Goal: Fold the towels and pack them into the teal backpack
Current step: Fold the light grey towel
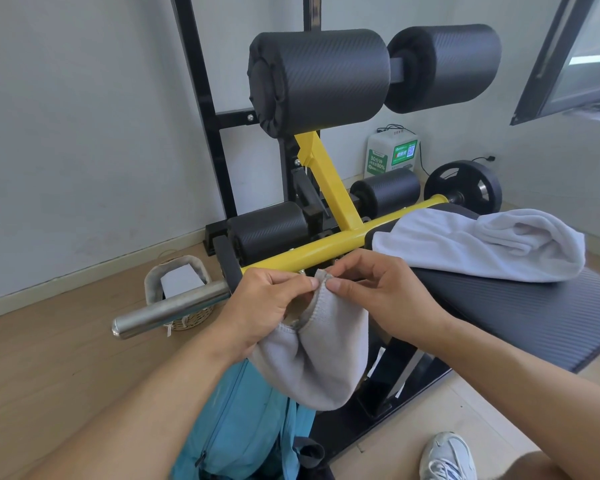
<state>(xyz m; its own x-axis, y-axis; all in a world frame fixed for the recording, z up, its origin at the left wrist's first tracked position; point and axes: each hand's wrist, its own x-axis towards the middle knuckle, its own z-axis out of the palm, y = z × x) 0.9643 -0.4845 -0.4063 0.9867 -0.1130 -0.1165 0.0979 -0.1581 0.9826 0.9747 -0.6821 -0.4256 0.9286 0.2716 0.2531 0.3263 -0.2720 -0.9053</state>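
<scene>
Grey towel [317, 344] pinched at matched corners by left hand [267, 306] and right hand [378, 292]; edges should be aligned above teal backpack [243, 431] before folding.

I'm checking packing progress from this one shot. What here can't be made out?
- Teal backpack, head view: whether it is open and what is inside; the left forearm, the hanging grey towel and the bottom edge cover it.
- White towel on the bench pad: bunched, so its folds are unclear.
- Grey towel's full size: gathered between the left hand and right hand.
</scene>
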